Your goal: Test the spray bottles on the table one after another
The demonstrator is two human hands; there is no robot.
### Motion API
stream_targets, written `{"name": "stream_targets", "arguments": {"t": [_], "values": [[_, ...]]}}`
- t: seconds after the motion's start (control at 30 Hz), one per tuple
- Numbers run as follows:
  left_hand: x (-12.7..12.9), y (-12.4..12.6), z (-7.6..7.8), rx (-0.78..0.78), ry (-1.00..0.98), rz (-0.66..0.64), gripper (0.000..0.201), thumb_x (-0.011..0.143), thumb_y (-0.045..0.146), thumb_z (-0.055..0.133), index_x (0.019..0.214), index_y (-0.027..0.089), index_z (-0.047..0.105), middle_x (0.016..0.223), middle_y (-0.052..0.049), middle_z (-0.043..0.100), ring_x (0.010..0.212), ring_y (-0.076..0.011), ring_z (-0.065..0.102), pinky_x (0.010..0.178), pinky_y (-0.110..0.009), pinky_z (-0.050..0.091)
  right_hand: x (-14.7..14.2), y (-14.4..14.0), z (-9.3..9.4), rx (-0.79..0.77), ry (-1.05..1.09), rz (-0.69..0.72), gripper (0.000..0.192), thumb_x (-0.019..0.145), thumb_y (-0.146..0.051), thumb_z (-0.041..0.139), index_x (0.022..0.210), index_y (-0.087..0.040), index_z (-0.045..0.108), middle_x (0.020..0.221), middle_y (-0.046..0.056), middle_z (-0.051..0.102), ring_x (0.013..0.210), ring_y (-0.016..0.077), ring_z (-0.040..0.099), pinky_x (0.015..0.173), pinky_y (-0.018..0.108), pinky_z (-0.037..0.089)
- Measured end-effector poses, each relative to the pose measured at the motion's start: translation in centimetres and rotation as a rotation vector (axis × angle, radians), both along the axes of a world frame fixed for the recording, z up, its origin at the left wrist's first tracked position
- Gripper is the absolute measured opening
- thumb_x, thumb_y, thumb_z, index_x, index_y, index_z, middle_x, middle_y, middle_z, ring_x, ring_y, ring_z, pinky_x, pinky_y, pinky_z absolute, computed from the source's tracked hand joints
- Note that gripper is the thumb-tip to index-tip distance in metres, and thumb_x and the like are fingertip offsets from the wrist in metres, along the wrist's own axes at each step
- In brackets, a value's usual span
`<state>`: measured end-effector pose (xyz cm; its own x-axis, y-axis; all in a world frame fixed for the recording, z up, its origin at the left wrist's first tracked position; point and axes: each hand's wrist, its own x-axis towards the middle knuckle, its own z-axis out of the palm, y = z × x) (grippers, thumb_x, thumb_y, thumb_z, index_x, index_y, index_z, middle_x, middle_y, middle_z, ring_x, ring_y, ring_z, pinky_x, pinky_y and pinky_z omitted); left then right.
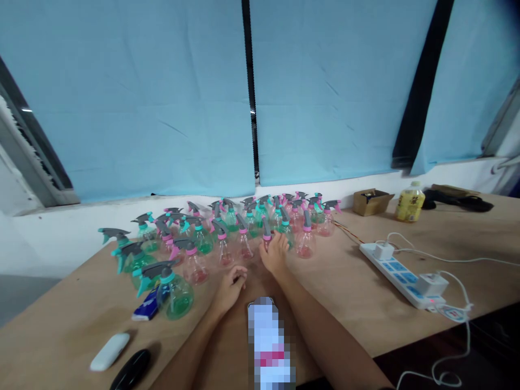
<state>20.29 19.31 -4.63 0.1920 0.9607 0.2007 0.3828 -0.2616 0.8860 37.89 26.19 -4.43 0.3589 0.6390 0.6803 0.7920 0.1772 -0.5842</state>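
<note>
Small clear spray bottles with grey trigger heads stand in a crowded group on the wooden table, some with green liquid and teal collars, others pinkish with pink collars. My right hand [276,251] is closed around a pink-collared spray bottle [266,229] at the front of the group; the fingers hide much of its body. Loosely curled, my left hand [231,288] rests on the table with nothing visible in it. Close to it are a pink spray bottle [196,267] and a green spray bottle [175,298]. Another pink spray bottle [305,242] stands right of my right hand.
Between my forearms lies a phone [266,341], its screen blurred. A blue packet [147,304], white case [109,352] and black object [130,371] lie left. Rightward are a power strip [400,276] with chargers and cables, a small box [370,202] and a yellow-labelled bottle [409,203].
</note>
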Motion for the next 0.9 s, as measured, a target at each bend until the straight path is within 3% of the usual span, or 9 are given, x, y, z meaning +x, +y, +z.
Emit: {"name": "stream_targets", "arguments": {"t": [0.17,0.43,0.67,0.9], "values": [[0.1,-0.1,0.2,0.007,0.016,-0.019,0.028,0.085,0.044,0.05,0.097,0.019,0.058,0.058,0.004,0.055,0.057,-0.0153,0.052,0.058,-0.025,0.037,-0.3,0.6,-0.6,-0.028,-0.043,-0.046,0.051,0.094,-0.049,0.037,0.126,-0.009,0.045,0.111,0.019,0.049,0.103,0.0328,0.046,0.088,0.048,0.035],[0.0,0.0,0.0,-0.002,0.013,-0.007,0.029,0.084,0.045,0.052,0.096,0.02,0.06,0.058,0.004,0.056,0.054,-0.0147,0.051,0.057,-0.025,0.037,-0.4,1.1,-1.3,-0.035,-0.053,-0.011,0.052,0.096,-0.045,0.033,0.132,-0.009,0.041,0.115,0.021,0.047,0.105,0.0329,0.046,0.087,0.047,0.037],[-0.2,0.2,-0.3,0.012,0.015,-0.015,0.031,0.084,0.047,0.052,0.097,0.02,0.06,0.058,0.004,0.056,0.056,-0.0153,0.053,0.059,-0.026,0.038,-0.3,1.3,-1.6,-0.025,-0.031,0.047,0.05,0.091,-0.036,0.041,0.134,-0.01,0.038,0.118,0.019,0.047,0.107,0.0329,0.045,0.089,0.047,0.038],[0.0,0.0,0.0,-0.001,0.009,-0.018,0.028,0.084,0.045,0.052,0.096,0.02,0.059,0.06,0.004,0.056,0.058,-0.0153,0.053,0.059,-0.025,0.038,-0.2,1.2,-2.4,-0.013,-0.035,0.127,0.066,0.08,-0.024,0.047,0.141,-0.01,0.029,0.128,0.019,0.044,0.117,0.0327,0.042,0.098,0.047,0.034]]}}
